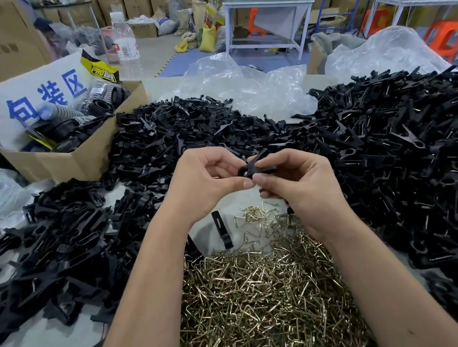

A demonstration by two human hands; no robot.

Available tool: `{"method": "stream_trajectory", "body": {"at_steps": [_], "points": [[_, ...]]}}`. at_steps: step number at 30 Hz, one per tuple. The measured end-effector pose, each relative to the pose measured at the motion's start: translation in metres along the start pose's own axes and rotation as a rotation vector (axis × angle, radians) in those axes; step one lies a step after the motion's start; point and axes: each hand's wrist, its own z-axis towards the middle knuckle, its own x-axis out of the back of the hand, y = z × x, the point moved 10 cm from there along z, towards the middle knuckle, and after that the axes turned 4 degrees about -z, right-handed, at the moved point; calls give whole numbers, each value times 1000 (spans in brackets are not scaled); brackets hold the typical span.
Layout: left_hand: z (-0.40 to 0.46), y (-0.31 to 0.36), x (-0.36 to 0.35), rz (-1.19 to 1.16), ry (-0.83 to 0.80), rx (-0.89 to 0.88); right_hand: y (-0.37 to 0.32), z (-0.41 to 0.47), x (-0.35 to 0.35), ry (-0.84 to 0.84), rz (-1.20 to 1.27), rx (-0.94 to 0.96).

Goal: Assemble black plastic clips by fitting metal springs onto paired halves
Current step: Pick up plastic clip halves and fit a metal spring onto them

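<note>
Far left: an open cardboard box (67,160) of corrugated hoses and black rings is parked at the table edge, a water bottle (124,40) behind it. Well apart from the work, not an obstruction.

Left and centre-left: loose black clip halves (61,231) are heaped in a wide pile reaching up to the left forearm. Parts are judged light, stiff and smooth, so likely to slide or snag in the heap; one is best lifted by its flat tail end.

Centre: the left hand (202,179) is curled around the clip (255,167), pinched between thumb and fingertips. The clip is held in the air between both hands, above the table, its two halves crossed in an X. The right hand (301,184) is also curled on it, gripping from the other side. Whether a spring is already seated cannot be told. A grip near the pivot is judged best, since the halves would tend to spring apart.

Below centre: a pile of metal springs (267,299) lies just under the wrists; thin bent wire, light, tangle-prone, sharp-ended. One stray clip half (222,229) lies beside it.

Right: a large heap of assembled clips (404,165) is stacked close to the right forearm; clear plastic bags (246,84) behind.
</note>
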Motion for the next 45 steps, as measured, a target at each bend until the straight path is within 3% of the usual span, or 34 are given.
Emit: {"method": "stream_trajectory", "body": {"at_steps": [3, 5, 7, 10, 12, 17, 20, 26, 30, 34, 45], "points": [[1, -4, 7, 56, 35, 4, 2, 2, 9, 23, -163, -36], [1, -10, 19, 132, 114, 33, 1, 2, 14, -5, -474, -48], [0, -14, 29, 212, 194, 41, 2, 0, 1, -154, -815, -33], [-1, -14, 38, 268, 272, 24, 17, -9, -32, -419, -1125, -37], [-1, -14, 39, 270, 278, 22, 23, -13, -47, -505, -1197, -41], [0, -13, 36, 288, 256, 21, 19, -13, -50, -494, -1230, -15], [-1, -13, 37, 283, 255, 16, 11, -10, -42, -396, -1156, 7], [-1, -12, 37, 232, 217, 18, -7, 3, 4, 21, -443, -70], [-1, -6, 29, 217, 163, -22, 4, 0, 22, 176, -101, -187], [-1, -1, 15, 183, 63, -53, 4, -2, 26, 263, -97, -179], [-2, 2, 3, 123, -36, -63, 9, -3, 24, 295, -190, -158]]}}
